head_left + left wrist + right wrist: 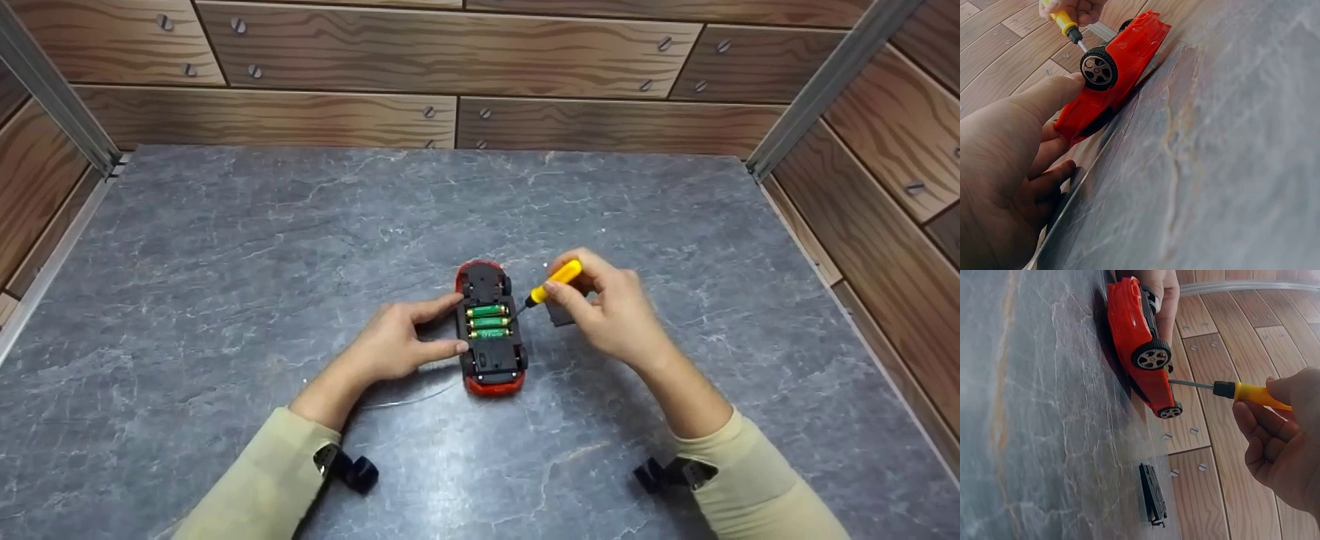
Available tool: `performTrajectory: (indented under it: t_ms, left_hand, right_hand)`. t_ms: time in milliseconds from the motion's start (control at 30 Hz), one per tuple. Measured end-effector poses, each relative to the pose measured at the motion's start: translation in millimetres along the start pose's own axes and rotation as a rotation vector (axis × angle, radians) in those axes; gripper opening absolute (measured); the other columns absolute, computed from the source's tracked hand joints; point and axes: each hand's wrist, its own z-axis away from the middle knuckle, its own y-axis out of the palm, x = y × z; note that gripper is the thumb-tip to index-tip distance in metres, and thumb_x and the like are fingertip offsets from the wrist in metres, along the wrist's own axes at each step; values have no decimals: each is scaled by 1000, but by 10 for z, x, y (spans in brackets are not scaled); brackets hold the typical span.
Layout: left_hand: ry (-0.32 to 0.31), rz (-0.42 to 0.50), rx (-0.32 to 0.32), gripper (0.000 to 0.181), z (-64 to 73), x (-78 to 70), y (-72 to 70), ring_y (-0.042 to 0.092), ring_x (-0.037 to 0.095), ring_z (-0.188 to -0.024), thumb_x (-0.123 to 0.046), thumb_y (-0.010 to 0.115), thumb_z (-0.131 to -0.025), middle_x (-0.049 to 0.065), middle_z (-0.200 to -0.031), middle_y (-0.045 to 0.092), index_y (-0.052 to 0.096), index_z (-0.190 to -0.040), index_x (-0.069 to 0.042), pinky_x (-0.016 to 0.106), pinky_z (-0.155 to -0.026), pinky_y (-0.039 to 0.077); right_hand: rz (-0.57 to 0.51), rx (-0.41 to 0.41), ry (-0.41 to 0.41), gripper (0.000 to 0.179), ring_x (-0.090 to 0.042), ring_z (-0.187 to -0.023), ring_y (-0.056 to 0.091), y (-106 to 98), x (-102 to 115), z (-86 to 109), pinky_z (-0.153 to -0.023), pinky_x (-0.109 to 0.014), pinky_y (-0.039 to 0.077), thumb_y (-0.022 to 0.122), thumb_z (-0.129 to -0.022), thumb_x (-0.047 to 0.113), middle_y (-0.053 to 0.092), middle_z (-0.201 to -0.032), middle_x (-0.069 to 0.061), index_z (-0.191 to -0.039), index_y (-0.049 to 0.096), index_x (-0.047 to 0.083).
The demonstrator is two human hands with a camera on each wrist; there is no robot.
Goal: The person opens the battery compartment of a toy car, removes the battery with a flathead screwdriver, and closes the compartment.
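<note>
The red toy car (491, 330) lies upside down near the middle of the grey marbled tabletop (225, 247), its black underside up and its battery bay uncovered, with three green batteries (488, 321) lying side by side across it. From the left, the left hand (397, 345) steadies the car: the forefinger reaches along the car's left flank near the upper wheel, and the thumb presses the same flank lower down, the two curled about the body. In the left wrist view the thumb (1044, 98) sits just beside a black wheel with a silver hub (1098, 70).

To the right of the car, the right hand (611, 315) pinches a small screwdriver with a yellow handle (553, 281) between its thumb and curled fingers. The tool slants down and left, and its thin metal shaft comes to the car's right edge beside the batteries; in the right wrist view the tip (1172, 382) meets the car's side between the two wheels.

A flat black battery cover (1152, 494) lies on the tabletop near the car, on the right hand's side and partly hidden under that hand from above. Wood-patterned panels (450, 52) wall the tabletop on three sides.
</note>
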Motion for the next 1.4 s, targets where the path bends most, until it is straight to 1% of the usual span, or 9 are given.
performTrajectory:
  t_ms: [100,233,400,500,600,733,1067,1167,1400]
  left_hand:
    - [-11,-10,3,80,-2,-16,-15,51,29,-144,-46,87,-88,7,-152,59,53,-157,-25,48,-123,36]
    - [-26,-8,8,80,-8,-19,-20,50,28,-145,-47,86,-88,5,-153,58,53,-157,-26,48,-123,35]
    - [-20,1,13,78,-5,-7,-3,50,27,-145,-45,86,-89,5,-152,58,53,-157,-25,46,-123,36]
    - [-12,2,16,77,-7,0,1,50,27,-145,-43,86,-90,6,-152,58,53,-157,-23,45,-123,36]
    - [-14,1,20,78,-5,5,1,50,28,-145,-44,85,-90,7,-153,57,53,-157,-23,46,-123,35]
    - [-18,-5,22,79,-1,-4,-6,50,30,-145,-46,85,-90,9,-153,56,52,-158,-23,48,-124,35]
    - [-26,-14,30,80,-18,-27,-22,50,31,-145,-47,84,-90,10,-154,56,51,-159,-24,50,-123,34]
    - [-11,-13,26,79,-25,-24,-24,50,31,-145,-46,84,-90,10,-153,57,51,-158,-23,49,-123,35]
    - [8,-8,13,78,-6,-4,-6,50,31,-145,-44,84,-91,9,-153,57,52,-158,-21,48,-123,35]
  right_hand:
    - [-14,-5,0,7,-16,-74,67,4,15,6,-62,-25,54,73,-101,7,75,-90,0,-106,69,9]
    - [-66,-21,24,8,-19,-77,69,7,-26,12,-66,-27,57,73,-100,4,75,-92,-2,-106,69,6]
    - [-231,-32,97,8,-32,-80,73,10,-135,36,-71,-35,64,71,-99,-1,74,-91,-11,-106,67,-1]
    - [-324,-38,131,7,-36,-80,74,18,-213,48,-71,-39,65,68,-100,-4,73,-91,-17,-107,65,-6]
    - [-386,-49,154,7,-34,-78,74,31,-281,54,-71,-38,65,66,-100,-7,73,-92,-18,-107,63,-10]
    - [-451,-65,179,8,-28,-78,75,52,-339,53,-73,-39,65,65,-101,-9,73,-93,-18,-108,62,-12]
    - [-555,-95,243,11,-21,-76,73,67,-428,43,-74,-35,65,61,-102,-11,73,-93,-17,-110,58,-16]
    - [-584,-93,273,11,-22,-76,73,63,-469,43,-75,-35,64,60,-102,-10,73,-93,-16,-112,57,-15]
    - [-584,-86,345,9,-18,-76,74,79,-546,56,-71,-28,59,59,-105,-5,74,-92,-13,-113,59,-8]
